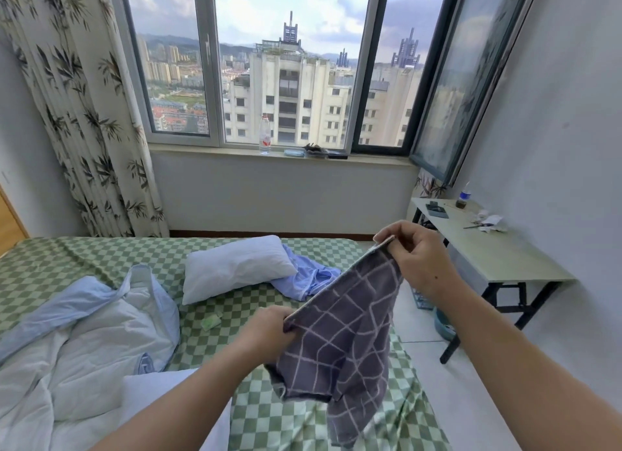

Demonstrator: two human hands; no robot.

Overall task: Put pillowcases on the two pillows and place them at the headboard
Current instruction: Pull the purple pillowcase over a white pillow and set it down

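Note:
A grey pillowcase [340, 332] with a pale grid pattern hangs in the air over the bed's right side. My left hand [269, 329] grips its lower left edge and my right hand [415, 258] pinches its upper corner, so the top hem runs taut between them. A bare white pillow [235, 267] lies across the middle of the bed beyond my hands. A second white pillow [161, 396] shows partly under my left forearm at the near edge. A crumpled light blue cloth [308, 277] lies beside the far pillow.
The bed has a green checked sheet [101, 255]. A white duvet with a blue cover [84, 336] is heaped on the left. A small green packet [211, 322] lies on the sheet. A folding table [498, 252] stands at the right, with tiled floor between it and the bed.

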